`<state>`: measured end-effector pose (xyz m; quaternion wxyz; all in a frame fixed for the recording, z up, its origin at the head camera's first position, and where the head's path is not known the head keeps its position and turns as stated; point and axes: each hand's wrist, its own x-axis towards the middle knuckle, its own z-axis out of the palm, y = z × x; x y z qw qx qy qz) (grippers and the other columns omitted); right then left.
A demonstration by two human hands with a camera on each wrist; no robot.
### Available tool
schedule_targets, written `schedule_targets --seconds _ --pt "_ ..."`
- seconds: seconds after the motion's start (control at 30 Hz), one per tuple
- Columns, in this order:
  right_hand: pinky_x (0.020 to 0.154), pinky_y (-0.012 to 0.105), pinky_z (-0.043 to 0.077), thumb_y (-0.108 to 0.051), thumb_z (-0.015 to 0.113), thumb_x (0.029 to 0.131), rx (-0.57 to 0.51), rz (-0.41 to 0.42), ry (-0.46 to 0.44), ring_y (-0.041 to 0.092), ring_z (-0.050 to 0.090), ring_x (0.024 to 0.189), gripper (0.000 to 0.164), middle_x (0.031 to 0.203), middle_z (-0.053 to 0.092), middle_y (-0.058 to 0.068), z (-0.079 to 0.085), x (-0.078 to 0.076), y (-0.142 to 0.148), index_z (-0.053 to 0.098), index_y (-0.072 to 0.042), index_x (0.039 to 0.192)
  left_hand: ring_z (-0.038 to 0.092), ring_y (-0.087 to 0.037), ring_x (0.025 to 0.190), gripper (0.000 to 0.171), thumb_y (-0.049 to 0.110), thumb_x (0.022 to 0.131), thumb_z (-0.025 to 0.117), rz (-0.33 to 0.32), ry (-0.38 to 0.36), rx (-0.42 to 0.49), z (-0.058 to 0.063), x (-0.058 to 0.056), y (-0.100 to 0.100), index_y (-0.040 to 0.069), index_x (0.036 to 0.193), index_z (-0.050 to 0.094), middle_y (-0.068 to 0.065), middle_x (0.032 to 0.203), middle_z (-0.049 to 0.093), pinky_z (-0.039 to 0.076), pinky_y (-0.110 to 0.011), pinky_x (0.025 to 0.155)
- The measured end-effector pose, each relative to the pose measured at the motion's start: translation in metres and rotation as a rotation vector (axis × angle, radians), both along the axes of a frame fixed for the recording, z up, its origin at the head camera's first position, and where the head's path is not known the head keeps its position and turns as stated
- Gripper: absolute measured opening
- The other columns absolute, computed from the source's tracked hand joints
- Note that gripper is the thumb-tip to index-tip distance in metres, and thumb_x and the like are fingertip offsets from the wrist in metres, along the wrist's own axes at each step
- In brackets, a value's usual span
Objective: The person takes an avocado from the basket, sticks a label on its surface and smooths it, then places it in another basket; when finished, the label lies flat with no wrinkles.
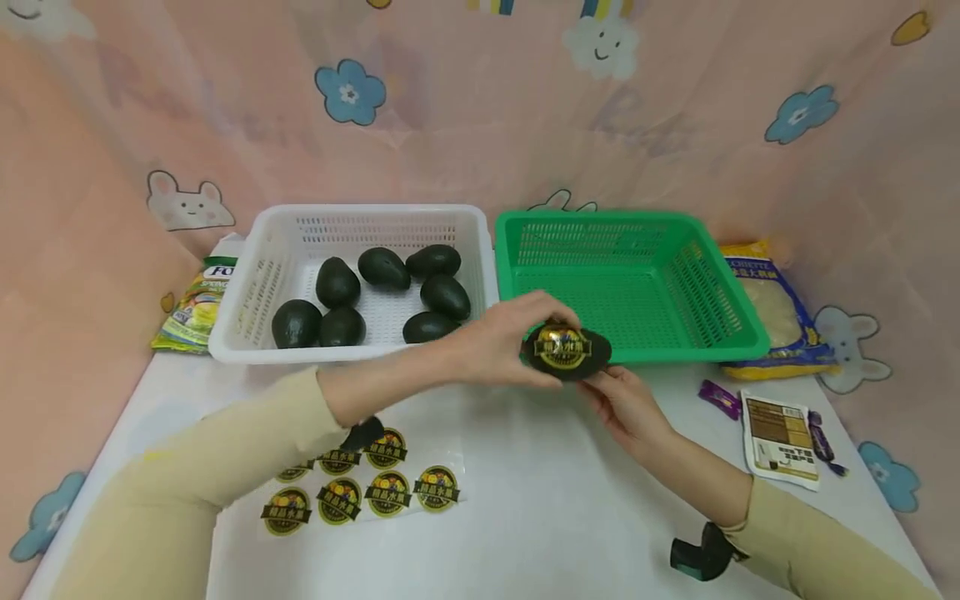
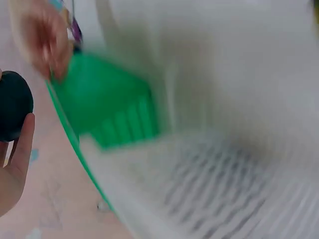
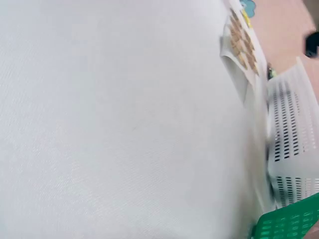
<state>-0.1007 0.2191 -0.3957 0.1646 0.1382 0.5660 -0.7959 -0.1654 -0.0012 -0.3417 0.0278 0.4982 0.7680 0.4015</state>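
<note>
A dark green avocado [image 1: 596, 354] with a round black-and-gold sticker [image 1: 562, 347] faces up in front of the green basket [image 1: 637, 292]. My left hand [image 1: 506, 342] grips it from the left, thumb and fingers around its end. Just below and to the right is my right hand [image 1: 630, 408], its fingers loosely bent and close under the fruit. In the left wrist view a gap shows between the avocado [image 2: 15, 107] and the right hand [image 2: 45, 42], which holds nothing visible. A sheet of round stickers [image 1: 412, 508] lies on the table, partly hidden by the left sleeve.
The white basket [image 1: 345, 357] at back left holds several avocados [image 1: 337, 283]. A green-yellow bag [image 1: 198, 304] stands left of it, a blue-yellow bag [image 1: 780, 312] right of the green basket. At right lie a brown-and-white packet [image 1: 780, 437] and purple wrapped pieces [image 1: 720, 400].
</note>
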Motion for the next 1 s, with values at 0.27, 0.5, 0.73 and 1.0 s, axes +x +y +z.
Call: schedule_targets --seconds 0.27,0.5,0.73,1.0 --pt "0.086 0.018 0.05 -0.009 0.059 0.098 -0.037 0.093 0.02 0.007 0.067 0.092 0.013 0.095 0.073 0.003 -0.009 -0.002 -0.001 0.072 -0.008 0.096 0.049 -0.02 0.119 0.061 0.02 0.081 0.081 0.061 -0.069 -0.41 -0.004 -0.062 0.03 0.008 0.132 0.049 -0.009 0.129 0.051 0.043 -0.025 0.096" --pt "0.083 0.017 0.051 -0.008 0.059 0.098 -0.029 0.075 0.047 0.008 0.066 0.093 0.01 0.098 0.071 0.005 -0.009 -0.002 0.003 0.069 -0.005 0.099 0.052 -0.018 0.12 0.051 0.022 0.091 0.071 0.097 -0.034 -0.388 -0.006 -0.043 0.03 0.009 0.136 0.051 -0.006 0.133 0.052 0.045 -0.027 0.095" --pt "0.086 0.018 0.05 -0.007 0.058 0.098 -0.029 0.05 0.049 0.009 0.065 0.096 0.009 0.101 0.069 0.004 -0.007 0.001 -0.002 0.063 -0.002 0.104 0.064 -0.014 0.094 0.02 0.016 0.096 0.064 0.077 -0.493 0.12 -0.03 0.023 -0.018 0.003 0.111 0.067 -0.006 0.104 0.069 0.054 -0.028 0.081" --pt "0.09 0.025 0.051 -0.013 0.061 0.097 0.024 0.388 -0.003 0.014 0.066 0.101 0.029 0.11 0.069 0.007 0.01 0.007 -0.028 0.059 0.002 0.122 0.064 -0.026 0.1 0.046 0.034 0.099 0.058 0.497 -0.994 0.326 -0.086 0.053 -0.098 -0.005 0.123 0.06 -0.018 0.112 0.065 0.054 -0.035 0.086"
